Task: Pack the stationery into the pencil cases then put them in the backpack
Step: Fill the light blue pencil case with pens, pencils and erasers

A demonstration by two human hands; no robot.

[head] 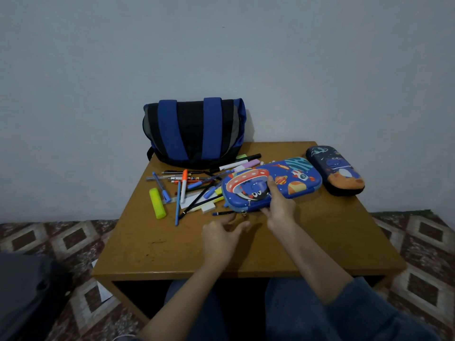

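Head view: A person seated at a low wooden table [320, 237] holds a blue pencil case [293, 178] printed with a flying saucer, rockets and planets. The case lies closed at the table's centre. Its long axis runs from about 8 o'clock to 2 o'clock, and the zip edge faces the person.

The right hand [280, 207] grips the case at its near left end, with the thumb laid up over the lid and the fingers curled against the near edge. The left hand [221, 233] is just beside it at 7 o'clock, fingers relaxed and spread, holding nothing. Its fingertips are near the zip pull [244, 214] that hangs from the case's near edge; whether they touch it cannot be told.

A second pencil case [335, 169], dark with a rounded cartoon figure, lies closed at 2 o'clock on the table, just beside the blue one, its long axis running from 11 o'clock to 5 o'clock.

Loose stationery [194, 188] is heaped at 9 o'clock from the blue case: pens, pencils, markers and erasers crossing one another, some touching the case's left end. A yellow highlighter [157, 203] lies at the pile's left edge.

The blue and black backpack [194, 131] stands at 12 o'clock against the pale wall [221, 45], straps facing the camera.
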